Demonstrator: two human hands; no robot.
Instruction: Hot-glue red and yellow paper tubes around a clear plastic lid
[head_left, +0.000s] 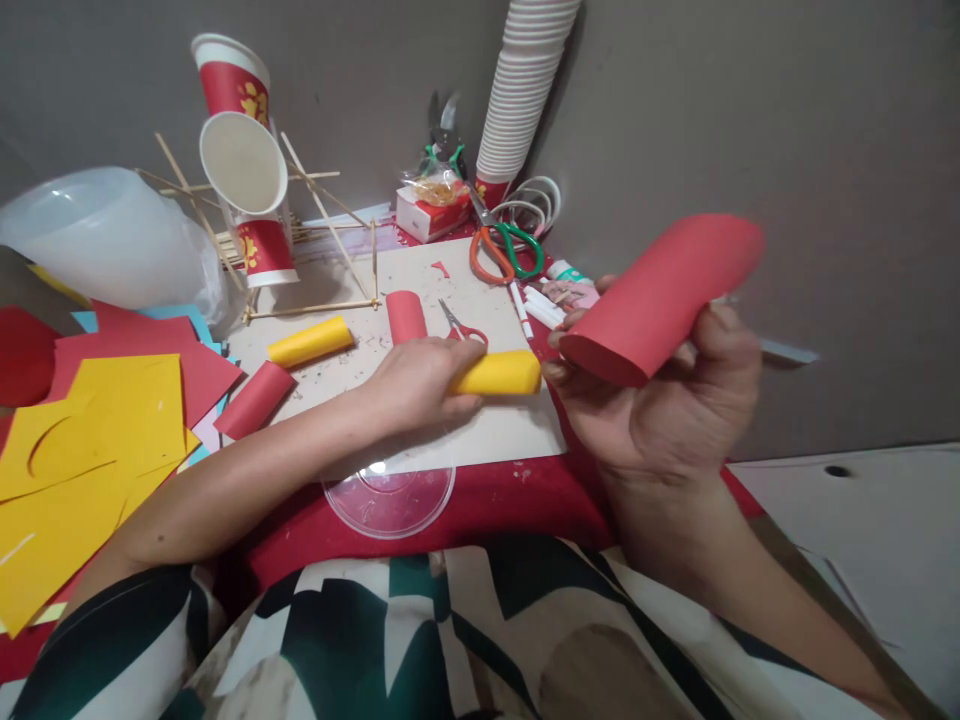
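My left hand (pixel 420 385) is closed around a yellow paper roll (pixel 501 374) that lies on the beige board (pixel 480 430). Raised above the table's right edge, my right hand (pixel 660 400) grips a curled red paper sheet (pixel 660 295) rolled into a tube. Another yellow roll (pixel 310 342) and two red rolls (pixel 406 316) (pixel 255 399) lie on the board to the left. Small red-handled scissors (pixel 463 328) rest just behind my left hand.
Yellow and red paper sheets (pixel 90 450) are piled at left. Paper cups on a stick frame (pixel 244 165) stand at the back, beside a tall cup stack (pixel 521 90). Large scissors (pixel 504 250), a small box (pixel 429 212) and a clear plastic lid (pixel 390 497) lie around.
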